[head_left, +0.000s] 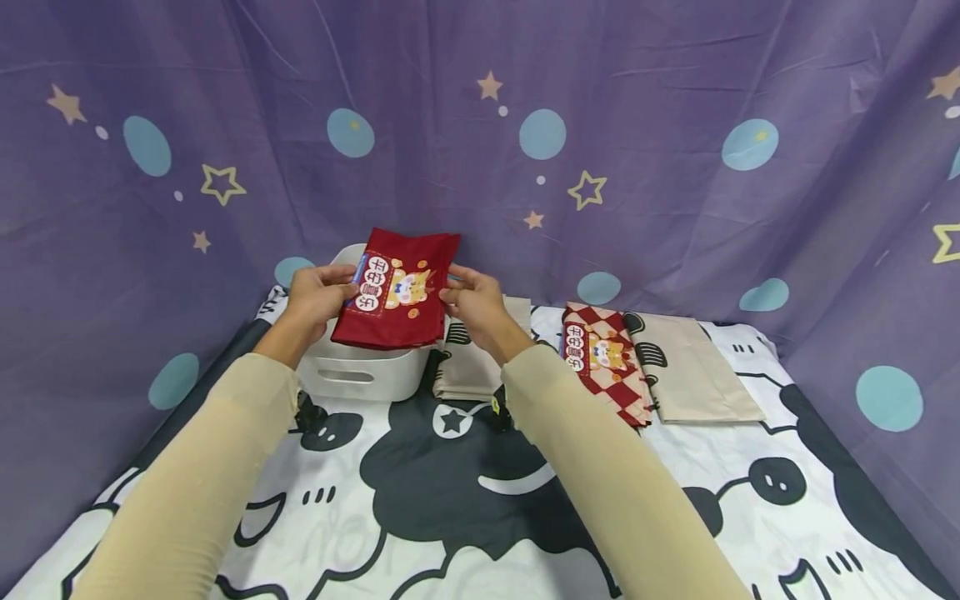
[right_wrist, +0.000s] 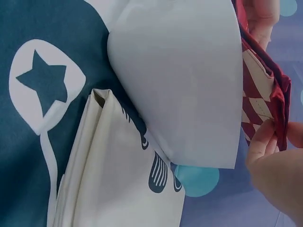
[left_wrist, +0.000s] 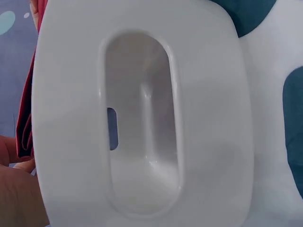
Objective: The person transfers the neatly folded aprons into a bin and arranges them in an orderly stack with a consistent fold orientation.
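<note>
Over a white plastic bin (head_left: 360, 373) at the left of the table, both hands hold a folded red cloth (head_left: 420, 321) with a cartoon bear patch and white characters. My left hand (head_left: 311, 300) pinches its left edge; my right hand (head_left: 480, 307) pinches its right edge between thumb and fingers. In the right wrist view the cloth's underside (right_wrist: 258, 87) shows a red and cream check. The left wrist view is mostly the bin wall (left_wrist: 213, 118) with its handle slot, through which the bare inside shows; a sliver of red cloth (left_wrist: 26, 118) hangs beyond the rim.
A folded beige cloth (head_left: 468, 367) lies right of the bin, partly behind the right arm. Farther right are a folded checked cloth (head_left: 611, 358) with the same bear patch and another beige cloth (head_left: 697, 367). A purple curtain (head_left: 450, 50) closes off the back.
</note>
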A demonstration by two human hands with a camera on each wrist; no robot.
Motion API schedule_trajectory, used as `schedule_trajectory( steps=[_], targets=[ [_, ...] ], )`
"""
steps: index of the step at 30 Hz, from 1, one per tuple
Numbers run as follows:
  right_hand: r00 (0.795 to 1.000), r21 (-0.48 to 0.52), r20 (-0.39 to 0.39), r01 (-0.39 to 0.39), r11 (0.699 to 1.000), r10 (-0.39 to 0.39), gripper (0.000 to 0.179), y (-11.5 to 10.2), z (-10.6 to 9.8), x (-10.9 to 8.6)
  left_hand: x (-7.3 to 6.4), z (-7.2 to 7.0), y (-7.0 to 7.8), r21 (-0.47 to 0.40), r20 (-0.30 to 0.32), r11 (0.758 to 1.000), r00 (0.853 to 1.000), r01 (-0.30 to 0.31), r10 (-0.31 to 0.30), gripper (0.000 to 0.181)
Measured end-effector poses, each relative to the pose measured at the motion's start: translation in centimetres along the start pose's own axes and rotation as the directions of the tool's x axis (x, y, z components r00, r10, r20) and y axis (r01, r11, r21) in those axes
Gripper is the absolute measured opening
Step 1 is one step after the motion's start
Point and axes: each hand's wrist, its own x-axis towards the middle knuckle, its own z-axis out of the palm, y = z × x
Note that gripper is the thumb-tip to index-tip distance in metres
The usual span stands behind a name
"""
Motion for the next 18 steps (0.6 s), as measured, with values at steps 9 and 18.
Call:
schedule_trajectory(
  steps=[9, 18],
  targets=[
    [0.995, -0.013, 0.093, 0.022, 1.000, -0.021, 0.061, 1.0, 1.1, -0.2, 0.2, -0.9, -1.2, 0.034, -0.037, 0.999, 0.999, -0.016, 0.018, 0.045],
    [0.989, 0.042, 0.138, 0.048, 0.998, -0.053, 0.067, 1.6, 2.1, -0.2, 0.9, -1.5, -1.8, 0.058, -0.062, 0.998, 0.998, -0.013, 0.016, 0.046]
  ],
)
